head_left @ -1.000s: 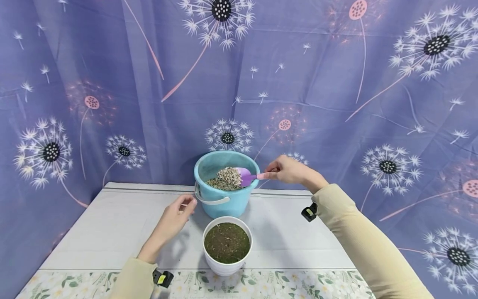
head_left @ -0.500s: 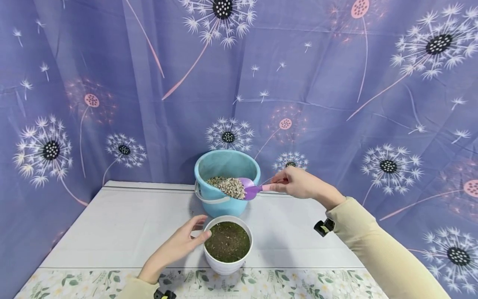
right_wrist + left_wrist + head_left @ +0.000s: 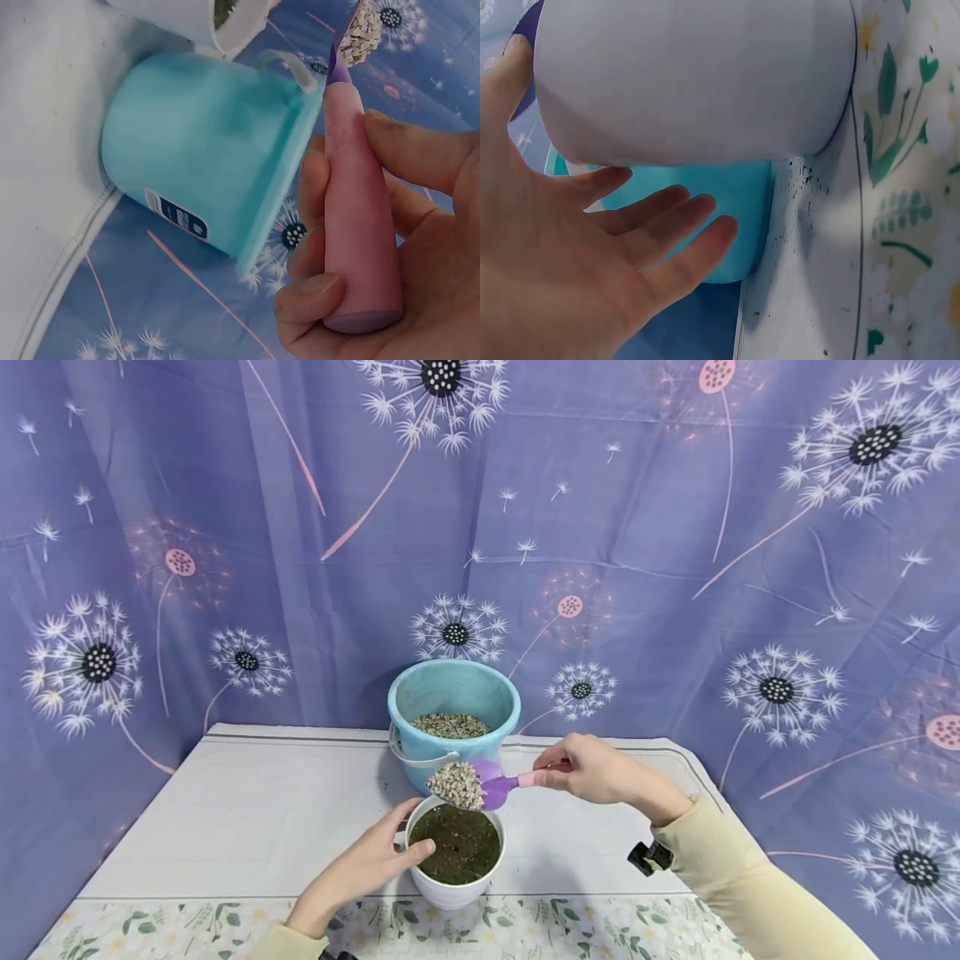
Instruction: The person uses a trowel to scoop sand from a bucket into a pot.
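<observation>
My right hand [image 3: 592, 768] grips the pink handle [image 3: 361, 210] of a small garden trowel [image 3: 497, 787], fingers curled round it in the right wrist view. Its purple blade bears a heap of pale, grainy potting mix [image 3: 456, 785] and hovers over the back rim of a white flower pot [image 3: 450, 893]. Dark, greenish soil [image 3: 459, 847] fills that pot nearly to its rim. At the pot's left side is my left hand [image 3: 375, 852], thumb over the rim. In the left wrist view its fingers [image 3: 676, 259] spread loosely, the index fingertip right at the pot's wall.
Right behind the pot stands a light blue bucket [image 3: 420, 693] with a white handle [image 3: 423, 762] and more grainy mix inside. A white cloth [image 3: 262, 818] with a floral front strip covers the table. Purple dandelion curtains [image 3: 337, 610] rise behind. Dark crumbs [image 3: 802, 180] lie near the pot.
The loaded trowel has come out of the bucket and forward to the pot's back rim. My left hand has moved right and forward to the pot, thumb now over its rim.
</observation>
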{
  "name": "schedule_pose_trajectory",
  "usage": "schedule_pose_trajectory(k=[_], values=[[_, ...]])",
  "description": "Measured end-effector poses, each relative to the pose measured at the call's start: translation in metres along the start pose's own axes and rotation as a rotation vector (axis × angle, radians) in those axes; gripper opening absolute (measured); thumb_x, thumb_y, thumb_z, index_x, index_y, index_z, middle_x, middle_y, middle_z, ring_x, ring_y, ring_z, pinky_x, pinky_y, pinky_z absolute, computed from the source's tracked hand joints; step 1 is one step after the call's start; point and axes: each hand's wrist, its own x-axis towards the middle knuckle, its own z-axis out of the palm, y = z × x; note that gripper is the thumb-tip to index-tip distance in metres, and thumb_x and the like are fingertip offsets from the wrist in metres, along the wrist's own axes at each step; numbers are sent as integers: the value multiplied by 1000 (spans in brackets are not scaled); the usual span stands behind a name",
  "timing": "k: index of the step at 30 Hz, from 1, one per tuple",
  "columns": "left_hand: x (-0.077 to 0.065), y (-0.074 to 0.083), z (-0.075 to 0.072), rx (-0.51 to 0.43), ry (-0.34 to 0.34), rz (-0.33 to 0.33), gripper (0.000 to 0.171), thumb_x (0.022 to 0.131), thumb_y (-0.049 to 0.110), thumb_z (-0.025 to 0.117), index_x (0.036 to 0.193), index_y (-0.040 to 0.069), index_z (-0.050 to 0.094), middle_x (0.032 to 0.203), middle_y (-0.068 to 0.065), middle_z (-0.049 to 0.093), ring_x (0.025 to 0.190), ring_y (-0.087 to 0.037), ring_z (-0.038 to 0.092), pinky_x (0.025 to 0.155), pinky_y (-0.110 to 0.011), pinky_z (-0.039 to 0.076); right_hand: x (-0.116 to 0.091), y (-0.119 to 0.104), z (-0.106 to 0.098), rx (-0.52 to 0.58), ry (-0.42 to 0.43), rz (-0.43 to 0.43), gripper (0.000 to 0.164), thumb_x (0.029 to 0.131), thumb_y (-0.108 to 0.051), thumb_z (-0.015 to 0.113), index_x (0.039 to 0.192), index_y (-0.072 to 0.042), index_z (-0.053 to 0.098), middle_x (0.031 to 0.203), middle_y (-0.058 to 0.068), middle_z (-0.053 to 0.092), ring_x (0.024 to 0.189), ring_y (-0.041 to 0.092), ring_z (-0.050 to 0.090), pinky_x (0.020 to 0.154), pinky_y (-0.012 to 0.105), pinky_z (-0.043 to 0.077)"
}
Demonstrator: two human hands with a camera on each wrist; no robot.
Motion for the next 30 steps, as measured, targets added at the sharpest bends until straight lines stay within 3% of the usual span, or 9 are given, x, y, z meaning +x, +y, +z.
schedule_pose_trajectory(k=[7,13,23,30], values=[[-2,-2,2,76,-2,-46,90,88,41,73,154,5,23,153,-21,31,139,-41,29,110,-62,23,0,5,27,3,6,-11,17,95,-34,65,84,-25,73,55,-13,45,48,3,33,47,22,33],[-2,1,-1,50,-55,-30,103,80,39,81,155,6,17,153,-23,30,137,-42,33,107,-64,26,0,9,43,26,36,-8,15,94,-32,66,84,-24,74,56,-13,46,48,3,33,46,22,33],[1,-1,-3,-74,-119,123,101,76,23,86,153,10,21,146,-12,43,131,-33,43,105,-59,33,2,11,58,21,36,-17,18,94,-37,65,81,-26,72,56,-14,45,49,3,37,48,24,37],[1,-4,-3,-112,-146,108,106,74,19,88,154,12,18,145,-6,43,131,-28,43,106,-55,34,1,8,66,4,38,3,18,94,-38,65,79,-29,70,57,-15,48,51,3,39,52,26,40]])
